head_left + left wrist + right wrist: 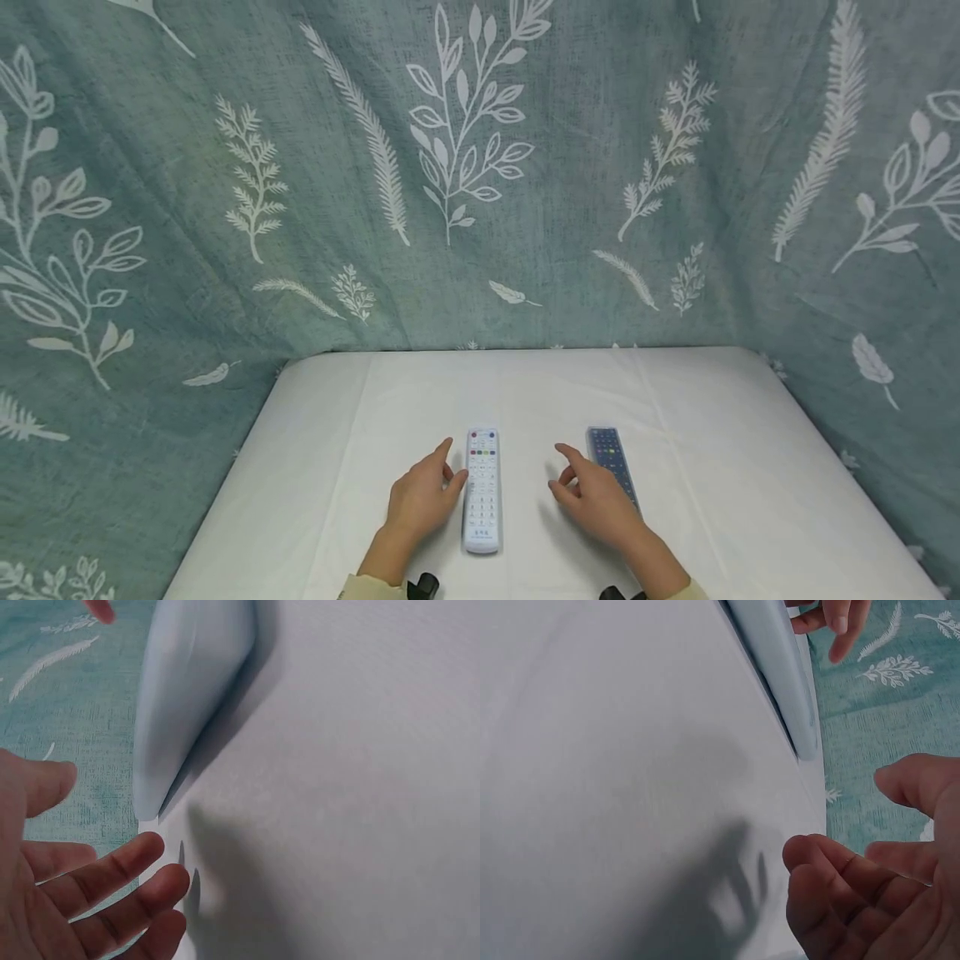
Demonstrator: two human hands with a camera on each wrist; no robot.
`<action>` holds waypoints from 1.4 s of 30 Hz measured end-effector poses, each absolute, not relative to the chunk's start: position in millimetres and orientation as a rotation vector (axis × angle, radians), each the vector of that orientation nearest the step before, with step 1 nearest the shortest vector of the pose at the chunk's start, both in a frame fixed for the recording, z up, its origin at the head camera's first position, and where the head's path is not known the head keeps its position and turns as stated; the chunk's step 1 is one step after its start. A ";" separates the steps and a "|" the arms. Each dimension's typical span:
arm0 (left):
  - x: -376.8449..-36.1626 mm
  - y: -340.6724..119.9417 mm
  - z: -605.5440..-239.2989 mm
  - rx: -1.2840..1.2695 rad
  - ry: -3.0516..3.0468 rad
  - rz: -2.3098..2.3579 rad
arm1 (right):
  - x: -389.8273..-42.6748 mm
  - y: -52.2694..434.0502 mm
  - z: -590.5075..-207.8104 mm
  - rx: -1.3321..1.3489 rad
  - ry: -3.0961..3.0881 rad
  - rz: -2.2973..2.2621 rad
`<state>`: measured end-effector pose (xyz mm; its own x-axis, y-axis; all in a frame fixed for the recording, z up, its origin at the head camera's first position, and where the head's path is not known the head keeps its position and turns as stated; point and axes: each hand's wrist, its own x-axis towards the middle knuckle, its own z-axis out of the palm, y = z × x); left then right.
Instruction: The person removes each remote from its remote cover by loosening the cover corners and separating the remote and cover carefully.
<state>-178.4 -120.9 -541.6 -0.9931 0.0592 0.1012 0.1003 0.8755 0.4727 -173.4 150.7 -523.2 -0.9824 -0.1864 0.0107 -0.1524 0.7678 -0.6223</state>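
On the white-covered table lies a white remote control [482, 492], upright to my view, with rows of small buttons and a few coloured ones near its top. My left hand [425, 497] hovers just left of it, thumb near its edge, fingers loosely bent and holding nothing. Farther right is a dark blue remote control [609, 448], slightly slanted, its lower part hidden behind my right hand [598, 506]. That hand's fingers are relaxed, with nothing between them. Both wrist views show the white remote's side [187, 697] beyond spread or lightly curled fingers.
A white cloth [405, 392] covers the table. Behind and at both sides hangs a green curtain [555, 208] with white leaf prints. Dark wrist cameras [424, 585] show at the bottom edge, by the pale sleeves [370, 588].
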 end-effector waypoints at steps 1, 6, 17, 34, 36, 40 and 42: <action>-178.8 -120.3 -543.3 -0.121 -2.962 -0.764 | -173.8 148.0 -525.0 -0.281 2.892 -1.020; -180.3 -116.1 -546.9 -0.106 -2.978 -0.836 | -177.5 133.3 -530.9 -0.346 2.867 -1.028; -182.5 -108.3 -547.2 -0.103 -2.967 -0.903 | -185.3 101.7 -532.9 -0.422 2.777 -1.051; -179.5 -103.0 -549.8 -0.078 -2.930 -0.987 | -181.9 77.8 -548.7 -0.318 2.738 -1.054; -179.6 -102.1 -549.5 -0.087 -2.916 -1.016 | -180.9 76.5 -548.3 -0.319 2.740 -1.049; -179.4 -100.8 -550.1 -0.080 -2.905 -1.051 | -179.3 74.7 -547.5 -0.331 2.749 -1.042; -178.8 -100.3 -550.1 -0.070 -2.904 -1.083 | -178.5 74.0 -547.5 -0.339 2.752 -1.047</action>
